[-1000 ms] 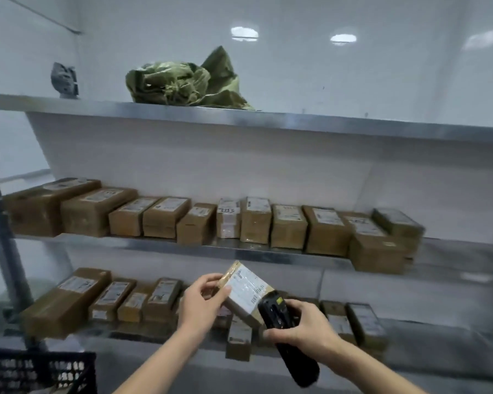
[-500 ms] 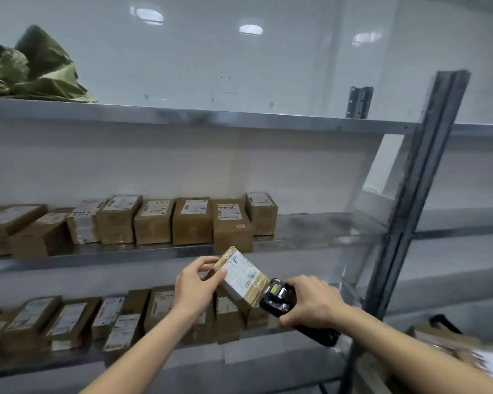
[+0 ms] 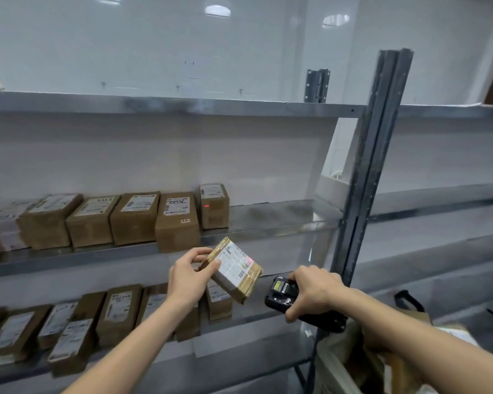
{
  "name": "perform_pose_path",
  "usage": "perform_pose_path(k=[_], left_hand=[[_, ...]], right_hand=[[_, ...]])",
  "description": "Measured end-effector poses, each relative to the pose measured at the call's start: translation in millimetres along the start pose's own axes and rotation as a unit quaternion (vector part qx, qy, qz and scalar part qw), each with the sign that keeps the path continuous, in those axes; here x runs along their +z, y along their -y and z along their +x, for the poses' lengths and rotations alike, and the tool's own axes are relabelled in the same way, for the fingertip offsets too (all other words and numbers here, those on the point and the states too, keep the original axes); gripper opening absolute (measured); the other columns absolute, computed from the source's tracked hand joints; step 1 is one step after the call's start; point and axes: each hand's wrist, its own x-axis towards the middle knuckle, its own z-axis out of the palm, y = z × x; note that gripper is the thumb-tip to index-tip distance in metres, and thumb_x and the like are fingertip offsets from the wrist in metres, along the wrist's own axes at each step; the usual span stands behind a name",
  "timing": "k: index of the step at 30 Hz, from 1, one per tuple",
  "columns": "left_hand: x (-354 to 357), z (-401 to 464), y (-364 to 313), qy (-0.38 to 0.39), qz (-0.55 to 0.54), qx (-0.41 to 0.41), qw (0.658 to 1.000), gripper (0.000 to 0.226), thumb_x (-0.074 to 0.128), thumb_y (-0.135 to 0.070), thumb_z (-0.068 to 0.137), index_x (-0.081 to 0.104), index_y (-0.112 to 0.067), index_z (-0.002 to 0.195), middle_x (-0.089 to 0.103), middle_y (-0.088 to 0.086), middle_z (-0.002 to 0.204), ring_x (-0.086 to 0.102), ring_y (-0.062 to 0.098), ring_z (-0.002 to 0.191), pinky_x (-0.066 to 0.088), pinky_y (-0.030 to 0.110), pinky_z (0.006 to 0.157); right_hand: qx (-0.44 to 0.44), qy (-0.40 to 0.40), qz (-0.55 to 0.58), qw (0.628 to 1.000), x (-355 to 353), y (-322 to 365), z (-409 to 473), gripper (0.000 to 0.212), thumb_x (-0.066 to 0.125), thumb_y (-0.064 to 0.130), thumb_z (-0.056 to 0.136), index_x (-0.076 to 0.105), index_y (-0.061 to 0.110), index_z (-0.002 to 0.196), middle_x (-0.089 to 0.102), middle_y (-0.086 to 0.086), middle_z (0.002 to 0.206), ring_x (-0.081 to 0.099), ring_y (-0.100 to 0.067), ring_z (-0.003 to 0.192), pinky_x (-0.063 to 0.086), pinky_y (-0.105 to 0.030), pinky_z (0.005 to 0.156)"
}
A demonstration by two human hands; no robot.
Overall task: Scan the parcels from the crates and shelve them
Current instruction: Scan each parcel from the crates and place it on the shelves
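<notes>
My left hand (image 3: 190, 277) grips a small brown parcel (image 3: 235, 270) with a white label, tilted in front of the shelves. A red scan dot shows on its label. My right hand (image 3: 313, 291) holds a black handheld scanner (image 3: 282, 295), lower right of the parcel and a little apart from it. The middle shelf (image 3: 268, 220) carries a row of brown parcels (image 3: 134, 217) on its left part, with bare metal to their right. More parcels (image 3: 117, 311) stand on the lower shelf.
A dark steel upright (image 3: 373, 172) divides this bay from the one to the right. Brown boxes (image 3: 382, 362) sit at the lower right under my right arm. The top shelf (image 3: 182, 105) runs across above. A white wall lies behind.
The view has swung right along the shelving. The scanner has pulled away from the parcel, down and to the right. A red dot now shows on the label.
</notes>
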Motion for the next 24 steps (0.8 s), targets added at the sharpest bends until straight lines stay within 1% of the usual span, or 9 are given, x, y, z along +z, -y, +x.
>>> perform_pose_path(k=[8, 12, 13, 15, 17, 19, 20, 22, 24], left_hand=[[20, 1, 1, 0.015, 0.004, -0.002, 1.000, 0.022, 0.077, -0.027, 0.087, 0.069, -0.032, 0.107, 0.069, -0.009, 0.101, 0.066, 0.008, 0.093, 0.055, 0.024, 0.068], [29, 1, 5, 0.014, -0.003, -0.011, 1.000, 0.021, 0.078, -0.028, 0.086, 0.070, -0.031, 0.106, 0.070, -0.006, 0.102, 0.069, 0.011, 0.092, 0.060, 0.033, 0.074], [31, 1, 4, 0.013, -0.005, -0.011, 1.000, 0.022, 0.078, -0.028, 0.087, 0.070, -0.031, 0.106, 0.071, -0.006, 0.102, 0.069, 0.011, 0.091, 0.060, 0.032, 0.073], [36, 1, 5, 0.009, -0.011, -0.015, 1.000, 0.022, 0.077, -0.028, 0.087, 0.070, -0.031, 0.107, 0.071, -0.006, 0.101, 0.069, 0.010, 0.090, 0.058, 0.028, 0.071], [43, 2, 8, 0.015, -0.033, -0.038, 0.999, 0.025, 0.076, -0.027, 0.088, 0.069, -0.032, 0.112, 0.071, -0.003, 0.100, 0.071, 0.014, 0.091, 0.062, 0.036, 0.076], [52, 4, 10, 0.036, -0.058, -0.074, 0.995, 0.037, 0.075, -0.023, 0.089, 0.064, -0.032, 0.124, 0.070, 0.002, 0.102, 0.070, 0.019, 0.094, 0.062, 0.045, 0.084], [58, 5, 9, 0.049, -0.069, -0.092, 0.992, 0.046, 0.073, -0.019, 0.090, 0.060, -0.032, 0.132, 0.069, 0.005, 0.103, 0.070, 0.021, 0.096, 0.061, 0.046, 0.085], [66, 5, 6, 0.080, -0.101, -0.118, 0.985, 0.059, 0.069, -0.010, 0.090, 0.052, -0.033, 0.141, 0.069, 0.013, 0.101, 0.070, 0.026, 0.096, 0.063, 0.042, 0.081], [71, 4, 2, 0.112, -0.113, -0.125, 0.979, 0.066, 0.066, -0.004, 0.089, 0.049, -0.036, 0.144, 0.070, 0.015, 0.093, 0.070, 0.027, 0.091, 0.063, 0.040, 0.078]], right_hand=[[0.000, 0.001, 0.008, 1.000, 2, -19, 9, 0.060, 0.087, 0.060, 0.054, 0.073, 0.024, 0.100, 0.073, 0.006, 0.093, 0.069, -0.020, 0.092, 0.057, -0.037, 0.081], [0.004, 0.009, 0.043, 0.999, 5, -29, 11, 0.059, 0.087, 0.058, 0.055, 0.072, 0.024, 0.101, 0.074, 0.007, 0.093, 0.069, -0.018, 0.091, 0.058, -0.036, 0.080], [0.003, 0.013, 0.059, 0.998, 6, -32, 12, 0.059, 0.087, 0.059, 0.055, 0.072, 0.024, 0.101, 0.074, 0.007, 0.092, 0.070, -0.017, 0.090, 0.058, -0.035, 0.079], [-0.006, 0.025, 0.123, 0.992, 9, -38, 15, 0.058, 0.086, 0.058, 0.053, 0.072, 0.025, 0.099, 0.075, 0.007, 0.092, 0.071, -0.015, 0.088, 0.061, -0.037, 0.079], [-0.017, 0.037, 0.247, 0.968, 15, -43, 17, 0.052, 0.090, 0.051, 0.057, 0.074, 0.025, 0.100, 0.077, 0.003, 0.093, 0.074, -0.015, 0.087, 0.063, -0.033, 0.080], [-0.020, 0.037, 0.350, 0.936, 18, -43, 15, 0.046, 0.094, 0.041, 0.064, 0.076, 0.025, 0.104, 0.079, 0.002, 0.096, 0.075, -0.013, 0.089, 0.061, -0.026, 0.080], [-0.022, 0.033, 0.383, 0.923, 19, -43, 16, 0.045, 0.095, 0.038, 0.066, 0.076, 0.025, 0.105, 0.079, 0.003, 0.097, 0.076, -0.012, 0.089, 0.060, -0.024, 0.081], [-0.031, 0.025, 0.421, 0.906, 20, -42, 17, 0.043, 0.095, 0.036, 0.067, 0.077, 0.027, 0.105, 0.080, 0.004, 0.096, 0.076, -0.009, 0.089, 0.059, -0.022, 0.081], [-0.036, 0.014, 0.434, 0.900, 19, -45, 19, 0.042, 0.096, 0.034, 0.067, 0.077, 0.028, 0.104, 0.080, 0.005, 0.093, 0.076, -0.007, 0.085, 0.057, -0.019, 0.077]])
